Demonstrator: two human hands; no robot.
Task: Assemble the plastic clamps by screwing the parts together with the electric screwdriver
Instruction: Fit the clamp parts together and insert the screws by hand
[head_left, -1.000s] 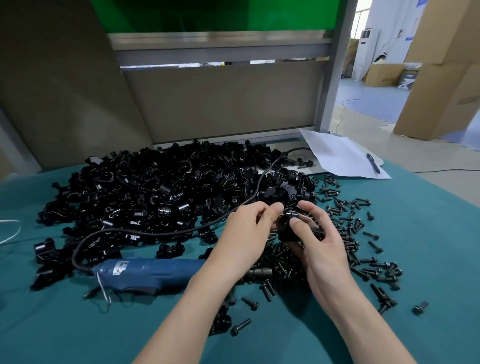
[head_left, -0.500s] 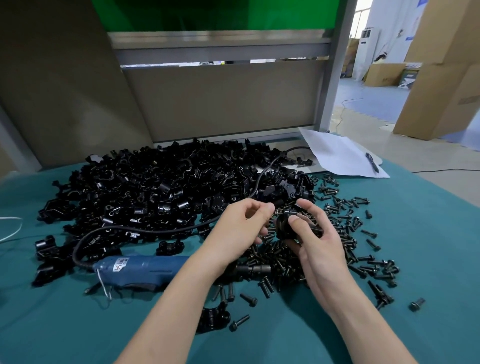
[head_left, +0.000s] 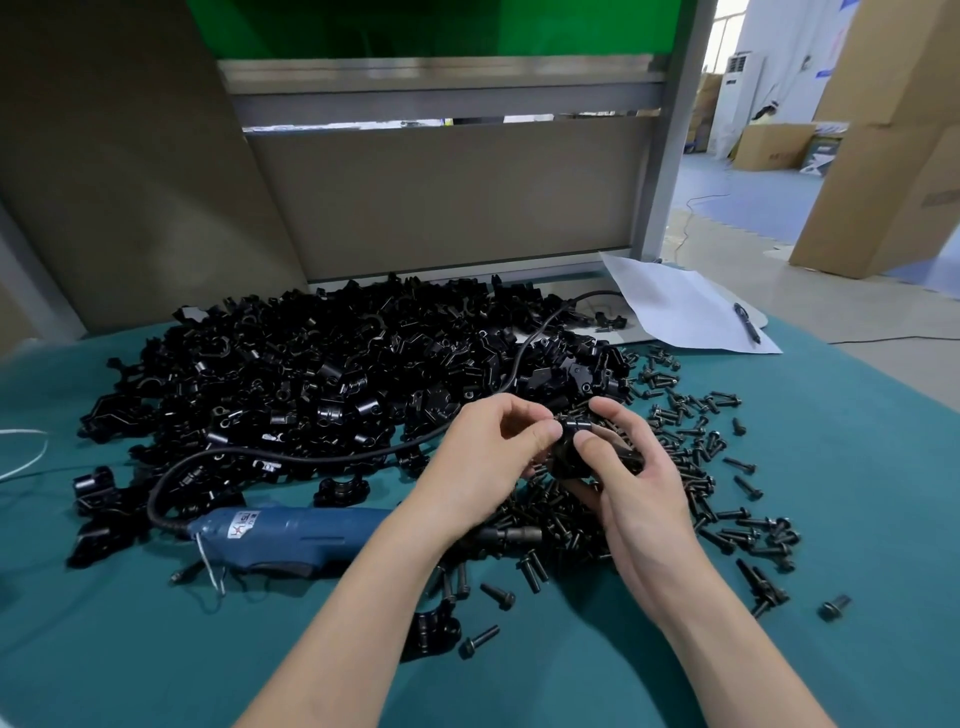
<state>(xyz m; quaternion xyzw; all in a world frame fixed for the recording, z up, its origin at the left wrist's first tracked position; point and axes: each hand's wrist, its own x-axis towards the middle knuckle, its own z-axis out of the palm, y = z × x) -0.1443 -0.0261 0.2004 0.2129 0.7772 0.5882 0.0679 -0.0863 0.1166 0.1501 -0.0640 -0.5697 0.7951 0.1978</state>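
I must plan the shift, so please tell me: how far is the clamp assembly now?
Done: I cannot tell any finished clamps apart. In hand: the left hand and right hand hold one clamp together. Left: the electric screwdriver lies untouched on the cloth, and the big parts pile and loose screws await assembly.

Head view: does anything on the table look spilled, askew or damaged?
Nothing looks damaged. The screws lie scattered loose over the cloth, and the cable of the screwdriver runs across the pile of clamp parts, where it could drag pieces.
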